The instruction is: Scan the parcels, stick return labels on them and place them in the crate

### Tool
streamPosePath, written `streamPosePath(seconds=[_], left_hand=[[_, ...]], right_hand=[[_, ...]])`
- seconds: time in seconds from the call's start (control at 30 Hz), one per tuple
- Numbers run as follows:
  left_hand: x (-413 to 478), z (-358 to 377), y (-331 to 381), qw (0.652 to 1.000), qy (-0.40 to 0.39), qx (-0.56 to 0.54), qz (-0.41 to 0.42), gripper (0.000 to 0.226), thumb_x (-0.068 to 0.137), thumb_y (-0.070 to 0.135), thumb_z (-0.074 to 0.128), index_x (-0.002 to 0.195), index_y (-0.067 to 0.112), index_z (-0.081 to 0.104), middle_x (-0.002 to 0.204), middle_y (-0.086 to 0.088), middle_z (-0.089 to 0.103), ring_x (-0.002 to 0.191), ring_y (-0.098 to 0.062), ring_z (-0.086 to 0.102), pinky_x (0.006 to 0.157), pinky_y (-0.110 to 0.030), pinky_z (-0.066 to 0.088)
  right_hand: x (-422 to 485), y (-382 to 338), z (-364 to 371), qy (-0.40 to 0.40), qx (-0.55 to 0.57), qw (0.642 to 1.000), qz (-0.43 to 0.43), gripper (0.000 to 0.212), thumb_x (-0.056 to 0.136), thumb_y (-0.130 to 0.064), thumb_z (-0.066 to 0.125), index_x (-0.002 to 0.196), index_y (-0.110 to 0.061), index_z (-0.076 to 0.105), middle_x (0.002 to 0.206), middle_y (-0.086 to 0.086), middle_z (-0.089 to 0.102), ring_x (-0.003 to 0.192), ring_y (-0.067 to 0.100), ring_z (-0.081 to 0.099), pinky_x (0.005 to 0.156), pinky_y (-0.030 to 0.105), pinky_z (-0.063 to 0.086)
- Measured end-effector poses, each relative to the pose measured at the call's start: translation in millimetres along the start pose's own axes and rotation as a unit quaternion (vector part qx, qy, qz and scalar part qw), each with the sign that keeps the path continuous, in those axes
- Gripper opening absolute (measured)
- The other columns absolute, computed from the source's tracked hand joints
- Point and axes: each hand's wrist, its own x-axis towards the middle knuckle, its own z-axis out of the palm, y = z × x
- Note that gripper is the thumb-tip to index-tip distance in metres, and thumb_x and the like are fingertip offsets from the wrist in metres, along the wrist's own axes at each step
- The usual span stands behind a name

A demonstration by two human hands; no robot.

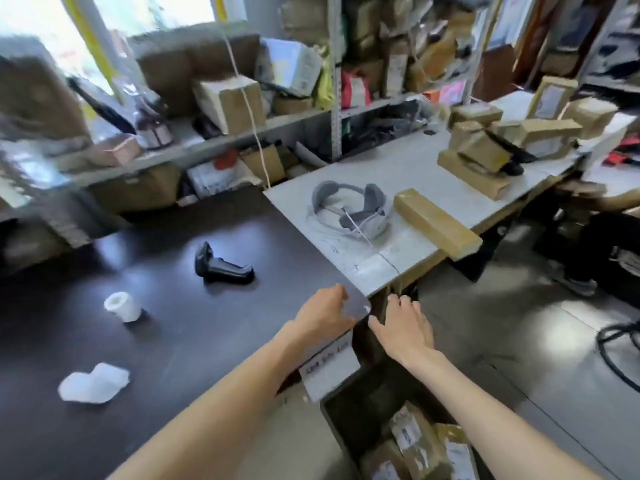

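Note:
The black handheld scanner (221, 266) lies on its side on the dark table (104, 427). A white label roll (124, 306) stands left of it, with crumpled white backing paper (93, 382) nearer me. The dark crate (349, 403) sits on the floor below the table corner and holds several taped brown parcels (412, 441) with white labels. My left hand (323, 313) rests at the dark table's corner, fingers loosely curled, holding nothing I can see. My right hand (403, 327) hangs open just right of that corner, above the crate. More brown parcels (474, 150) lie on the white table (381, 168).
A long brown box (436, 221) overhangs the white table's front edge beside a grey headset (349, 213). Shelves behind are crammed with parcels (228, 98). A person's legs and shoe (575, 282) show at the right. A black cable (613, 355) loops on the floor.

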Motion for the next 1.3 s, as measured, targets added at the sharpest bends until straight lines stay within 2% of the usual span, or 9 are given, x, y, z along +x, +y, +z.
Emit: streamPosePath(seconds=[0.13,0.27,0.37,0.47,0.57,0.67,0.8,1.03,1.3], left_hand=[[-66.4,-87.9,-72.3,0.988,0.123,-0.032,-0.084,0.038,0.084,0.021,0.066,0.12,0.01,0.059,0.117,-0.008,0.064,0.105,-0.025,0.062,0.091,-0.038,0.051],[-151.4,-149.3,-151.1,0.952,0.251,-0.044,-0.169,0.025,0.081,0.015,0.061,0.106,0.009,0.065,0.103,-0.011,0.07,0.099,-0.029,0.065,0.084,-0.038,0.054],[-214.6,-182.1,-211.9,0.92,0.305,-0.048,-0.24,0.016,0.082,0.017,0.063,0.097,0.011,0.064,0.103,-0.008,0.071,0.101,-0.027,0.064,0.084,-0.032,0.051],[-269.8,-206.8,-272.5,0.891,0.333,-0.064,-0.3,0.025,0.082,0.017,0.063,0.107,0.015,0.066,0.107,-0.004,0.071,0.103,-0.023,0.065,0.091,-0.034,0.051],[-312.4,-229.5,-337.0,0.872,0.346,-0.066,-0.341,0.024,0.082,0.02,0.064,0.107,0.018,0.066,0.105,0.0,0.071,0.102,-0.02,0.065,0.091,-0.035,0.051],[-339.8,-260.0,-409.7,0.855,0.365,-0.079,-0.36,0.024,0.082,0.02,0.066,0.106,0.018,0.066,0.104,0.0,0.071,0.101,-0.018,0.065,0.091,-0.033,0.051],[-363.8,-305.8,-502.4,0.839,0.381,-0.097,-0.375,0.025,0.082,0.019,0.066,0.107,0.016,0.065,0.105,-0.003,0.07,0.101,-0.02,0.064,0.091,-0.035,0.051],[-399.8,-360.7,-646.4,0.806,0.378,-0.151,-0.43,0.027,0.087,0.016,0.063,0.114,0.013,0.064,0.11,-0.009,0.068,0.104,-0.025,0.063,0.092,-0.04,0.052],[-433.8,-372.2,-773.0,0.743,0.409,-0.148,-0.509,0.061,0.082,0.031,0.073,0.133,0.007,0.049,0.135,-0.016,0.047,0.126,-0.03,0.043,0.103,-0.035,0.035]], right_hand=[[2.5,-123.7,-16.0,-0.001,0.034,0.987,-0.157,0.051,0.096,-0.043,0.048,0.135,-0.01,0.041,0.134,0.008,0.048,0.125,0.027,0.042,0.096,0.036,0.04],[-19.9,-259.3,-8.7,0.001,0.027,0.95,-0.312,0.049,0.096,-0.043,0.048,0.131,-0.01,0.043,0.13,0.008,0.051,0.123,0.028,0.045,0.092,0.037,0.041],[-49.7,-354.4,10.5,-0.011,0.024,0.914,-0.404,0.047,0.096,-0.043,0.049,0.129,-0.009,0.045,0.13,0.009,0.052,0.123,0.029,0.046,0.092,0.037,0.04],[-81.8,-434.4,37.0,-0.029,0.028,0.881,-0.472,0.039,0.096,-0.043,0.049,0.117,-0.011,0.048,0.121,0.008,0.055,0.117,0.028,0.049,0.08,0.037,0.041],[-106.0,-506.7,64.8,-0.04,0.018,0.849,-0.526,0.043,0.094,-0.046,0.05,0.12,-0.012,0.047,0.121,0.007,0.055,0.116,0.028,0.05,0.082,0.038,0.043],[-118.9,-580.2,92.6,-0.043,0.024,0.829,-0.556,0.04,0.093,-0.045,0.051,0.115,-0.012,0.047,0.114,0.006,0.055,0.11,0.027,0.05,0.071,0.035,0.038],[-124.6,-681.1,126.6,-0.055,0.021,0.816,-0.575,0.039,0.092,-0.043,0.054,0.111,-0.01,0.048,0.11,0.006,0.055,0.107,0.028,0.051,0.07,0.033,0.037],[-131.8,-837.9,176.5,-0.105,0.022,0.826,-0.554,0.042,0.092,-0.042,0.055,0.116,-0.008,0.048,0.113,0.008,0.055,0.107,0.029,0.051,0.07,0.032,0.035],[-145.7,-942.2,250.7,-0.197,0.005,0.838,-0.509,0.049,0.096,-0.043,0.052,0.121,-0.002,0.045,0.118,0.015,0.052,0.109,0.033,0.051,0.079,0.038,0.043]])
